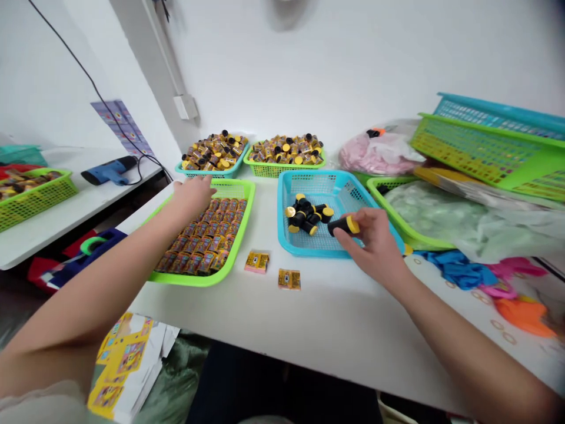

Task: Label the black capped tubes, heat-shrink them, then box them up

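Observation:
My right hand (375, 241) is closed around a small black canister with a yellow cap (344, 225), held over the front of the blue basket (329, 247). Several more black canisters (306, 213) lie inside that basket. My left hand (192, 194) reaches flat, fingers stretched, over the far end of the green tray (241, 227), which holds rows of small printed packets (203, 235). Two loose packets, one (256, 261) and another (289, 278), lie on the white table in front of the trays.
Two baskets of labelled canisters, one blue (214, 153) and one green (286, 152), stand at the back. Plastic bags (441, 209), stacked baskets (489, 144) and balloons (489, 277) fill the right. A blue heat gun (108, 171) lies on the left table. Printed sheets (121, 365) hang below the table edge.

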`<state>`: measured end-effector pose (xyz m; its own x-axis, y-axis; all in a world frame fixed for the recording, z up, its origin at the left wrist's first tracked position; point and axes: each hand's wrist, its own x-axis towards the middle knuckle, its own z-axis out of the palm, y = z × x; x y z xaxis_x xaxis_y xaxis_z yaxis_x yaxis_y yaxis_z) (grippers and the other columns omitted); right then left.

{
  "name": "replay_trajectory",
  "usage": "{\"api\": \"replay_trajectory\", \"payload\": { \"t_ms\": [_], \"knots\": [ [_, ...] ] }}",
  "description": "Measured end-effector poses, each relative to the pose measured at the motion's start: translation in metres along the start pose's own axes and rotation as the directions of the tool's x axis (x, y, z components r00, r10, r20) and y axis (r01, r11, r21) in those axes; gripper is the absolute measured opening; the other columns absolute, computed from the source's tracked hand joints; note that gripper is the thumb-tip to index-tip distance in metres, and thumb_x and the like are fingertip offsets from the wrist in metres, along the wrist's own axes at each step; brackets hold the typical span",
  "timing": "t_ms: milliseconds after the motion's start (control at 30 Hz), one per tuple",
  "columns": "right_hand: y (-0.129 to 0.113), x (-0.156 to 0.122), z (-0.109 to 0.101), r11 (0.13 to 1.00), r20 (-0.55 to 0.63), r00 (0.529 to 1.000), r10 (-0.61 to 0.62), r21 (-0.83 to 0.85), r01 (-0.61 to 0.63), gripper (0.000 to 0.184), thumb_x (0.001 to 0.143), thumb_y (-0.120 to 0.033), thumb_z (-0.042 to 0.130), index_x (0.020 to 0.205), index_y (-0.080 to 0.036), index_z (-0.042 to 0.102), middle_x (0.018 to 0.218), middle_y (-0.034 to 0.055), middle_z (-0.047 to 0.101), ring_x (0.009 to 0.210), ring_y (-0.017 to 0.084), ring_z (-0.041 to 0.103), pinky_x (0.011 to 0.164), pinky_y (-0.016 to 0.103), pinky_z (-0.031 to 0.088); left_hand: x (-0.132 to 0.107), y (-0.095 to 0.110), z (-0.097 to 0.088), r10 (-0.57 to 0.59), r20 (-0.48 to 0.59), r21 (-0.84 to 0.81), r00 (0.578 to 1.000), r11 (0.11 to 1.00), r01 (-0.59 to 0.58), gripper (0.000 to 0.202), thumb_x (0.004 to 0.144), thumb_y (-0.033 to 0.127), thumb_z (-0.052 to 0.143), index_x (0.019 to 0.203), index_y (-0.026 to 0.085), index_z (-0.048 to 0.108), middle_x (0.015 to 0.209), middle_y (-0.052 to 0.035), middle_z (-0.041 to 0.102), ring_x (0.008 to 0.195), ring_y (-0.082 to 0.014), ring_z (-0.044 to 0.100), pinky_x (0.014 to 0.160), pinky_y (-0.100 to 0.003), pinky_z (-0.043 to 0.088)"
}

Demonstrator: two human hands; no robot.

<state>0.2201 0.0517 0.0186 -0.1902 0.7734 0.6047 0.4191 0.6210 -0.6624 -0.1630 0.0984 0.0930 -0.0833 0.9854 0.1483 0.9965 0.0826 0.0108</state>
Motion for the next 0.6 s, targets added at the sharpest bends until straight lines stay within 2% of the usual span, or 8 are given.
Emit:
{"api": "replay_trajectory", "payload": {
  "t_ms": [67,100,133,200,300,367,500,600],
  "knots": [
    [0.004,-0.020,0.001,0.999,-0.082,0.996,-0.030,-0.038,0.027,0.038,0.086,-0.032,0.067,0.115,-0.026,0.044,0.108,0.0083,0.059,0.092,0.023,0.066,0.078,0.040,0.057,-0.047,0.032,0.005,0.279,-0.156,-0.065,0.947,0.954,-0.292,0.043,0.099,0.024,0.035,0.139,0.015,0.049,0.138,-0.0208,0.055,0.131,-0.0336,0.050,0.109,-0.053,0.038],
    [0.005,-0.027,0.001,0.995,-0.102,0.994,-0.050,-0.089,0.041,0.038,0.086,-0.030,0.068,0.117,-0.026,0.046,0.110,0.0090,0.061,0.095,0.024,0.066,0.081,0.041,0.057,-0.073,0.049,0.012,0.526,-0.162,-0.127,0.835,0.828,-0.546,0.039,0.100,0.023,0.035,0.134,0.018,0.054,0.136,-0.0160,0.058,0.130,-0.0288,0.052,0.110,-0.047,0.039],
    [0.005,-0.032,0.002,0.988,-0.105,0.991,-0.080,-0.140,0.065,0.037,0.086,-0.028,0.068,0.117,-0.026,0.049,0.110,0.0090,0.062,0.097,0.025,0.066,0.082,0.042,0.056,-0.099,0.066,0.023,0.752,-0.106,-0.189,0.651,0.627,-0.755,0.036,0.100,0.023,0.037,0.130,0.023,0.058,0.133,-0.0111,0.062,0.127,-0.0244,0.055,0.109,-0.040,0.042],
    [0.004,-0.037,0.002,0.969,-0.078,0.983,-0.165,-0.199,0.147,0.031,0.086,-0.023,0.067,0.114,-0.026,0.053,0.107,0.0081,0.065,0.100,0.025,0.066,0.085,0.041,0.055,-0.142,0.096,0.051,0.879,-0.053,-0.231,0.474,0.451,-0.862,0.038,0.099,0.016,0.038,0.132,0.027,0.055,0.135,-0.0074,0.062,0.129,-0.0202,0.056,0.109,-0.035,0.044],
    [0.003,-0.036,0.002,0.945,-0.029,0.960,-0.278,-0.191,0.268,0.030,0.085,-0.018,0.066,0.112,-0.026,0.055,0.106,0.0076,0.067,0.102,0.024,0.066,0.086,0.040,0.055,-0.169,0.122,0.091,0.831,-0.008,-0.084,0.556,0.554,-0.828,0.038,0.096,0.009,0.039,0.132,0.012,0.052,0.138,-0.0249,0.056,0.133,-0.0321,0.052,0.105,-0.048,0.047],
    [0.003,-0.035,0.001,0.936,-0.018,0.950,-0.311,-0.178,0.303,0.031,0.085,-0.016,0.066,0.112,-0.027,0.055,0.106,0.0076,0.068,0.100,0.023,0.067,0.084,0.038,0.056,-0.167,0.127,0.104,0.830,0.001,0.091,0.558,0.556,-0.826,0.034,0.096,0.008,0.041,0.128,0.009,0.051,0.132,-0.0310,0.058,0.127,-0.0372,0.057,0.098,-0.050,0.051],
    [0.008,-0.038,0.000,0.908,-0.024,0.923,-0.384,-0.188,0.373,0.034,0.084,-0.014,0.067,0.113,-0.026,0.055,0.110,0.0103,0.067,0.100,0.023,0.067,0.082,0.039,0.056,-0.155,0.130,0.099,0.894,0.052,0.322,0.444,0.406,-0.855,0.040,0.095,0.006,0.042,0.134,0.018,0.042,0.122,-0.0289,0.065,0.110,-0.0354,0.068,0.083,-0.048,0.058],
    [0.011,-0.040,-0.001,0.883,-0.032,0.902,-0.430,-0.226,0.412,0.035,0.083,-0.014,0.067,0.113,-0.025,0.055,0.111,0.0117,0.067,0.100,0.025,0.068,0.082,0.041,0.057,-0.153,0.134,0.082,0.844,0.146,0.196,0.517,0.487,-0.851,0.048,0.094,0.003,0.042,0.139,0.021,0.041,0.114,-0.0202,0.069,0.101,-0.0296,0.071,0.077,-0.041,0.059]
  ]
}}
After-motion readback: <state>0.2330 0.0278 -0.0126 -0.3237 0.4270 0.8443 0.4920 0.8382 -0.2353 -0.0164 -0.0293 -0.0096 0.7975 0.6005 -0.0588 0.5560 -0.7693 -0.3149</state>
